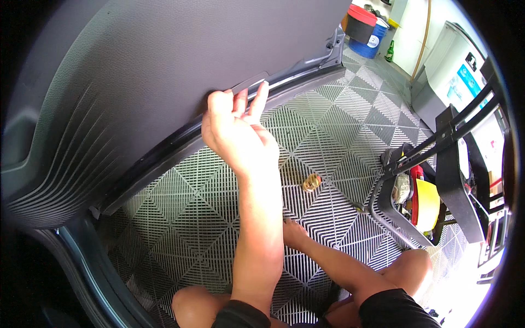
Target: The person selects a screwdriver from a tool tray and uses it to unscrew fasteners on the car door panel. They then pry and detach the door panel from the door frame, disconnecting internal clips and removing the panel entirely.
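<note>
A dark grey car door panel [180, 60] fills the upper left, with curved ribs moulded into its lower left part. My left hand [235, 123] reaches up to the panel's lower edge, its fingers curled against a small flap of trim [252, 82] there. One finger stretches further out along the edge; the fingertips are partly hidden. Below, my right hand [295, 232] is low over the floor, mostly covered by my left forearm, so its fingers do not show. A small round amber-coloured container [311, 183] rests on the floor tiles beyond it.
At right stands a black rolling cart [404, 218] holding a yellow-and-red item [425, 205]. Farther back are a grey bin [443, 82], a blue bucket [372, 44], a red bucket [362, 16] and a green bottle [390, 52]. My bent knees flank the slatted floor [219, 218].
</note>
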### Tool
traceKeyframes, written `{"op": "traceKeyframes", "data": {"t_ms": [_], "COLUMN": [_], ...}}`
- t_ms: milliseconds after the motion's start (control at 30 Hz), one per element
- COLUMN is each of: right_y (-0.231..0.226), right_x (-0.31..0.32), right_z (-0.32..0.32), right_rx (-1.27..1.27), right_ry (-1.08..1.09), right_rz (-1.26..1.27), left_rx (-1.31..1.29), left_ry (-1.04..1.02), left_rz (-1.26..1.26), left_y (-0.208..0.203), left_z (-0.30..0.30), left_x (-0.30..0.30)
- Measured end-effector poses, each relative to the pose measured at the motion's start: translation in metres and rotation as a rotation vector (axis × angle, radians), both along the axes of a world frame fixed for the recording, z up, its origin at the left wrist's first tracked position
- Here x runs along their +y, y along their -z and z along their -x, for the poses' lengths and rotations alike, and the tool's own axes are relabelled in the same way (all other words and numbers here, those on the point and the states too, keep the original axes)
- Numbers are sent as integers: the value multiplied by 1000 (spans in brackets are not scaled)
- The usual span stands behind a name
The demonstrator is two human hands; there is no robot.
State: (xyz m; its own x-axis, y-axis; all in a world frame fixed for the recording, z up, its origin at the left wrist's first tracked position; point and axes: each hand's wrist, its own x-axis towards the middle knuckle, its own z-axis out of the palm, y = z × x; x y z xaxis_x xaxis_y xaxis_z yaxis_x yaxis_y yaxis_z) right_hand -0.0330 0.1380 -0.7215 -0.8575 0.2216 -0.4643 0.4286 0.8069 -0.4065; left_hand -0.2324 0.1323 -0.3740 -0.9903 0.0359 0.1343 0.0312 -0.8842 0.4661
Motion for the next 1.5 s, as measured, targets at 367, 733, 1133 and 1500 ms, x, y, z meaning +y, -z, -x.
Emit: {"op": "traceKeyframes", "data": {"t_ms": [367, 733, 1133, 1500], "right_y": [-146, -348, -365, -311], "right_x": [39, 58, 52, 49], "right_z": [103, 172, 180, 182], "right_rx": [538, 1128, 974, 1121], "right_ry": [478, 449, 696, 560], "right_rz": [255, 1325, 1567, 1638], "left_rx": [-9, -19, -48, 198], "left_ry": [-5, 84, 55, 130], "left_rz": [173, 133, 132, 257], "left_y": [-2, -1, -4, 36], "left_z": [5, 3, 3, 9], "left_x": [-16, -16, -19, -23]}}
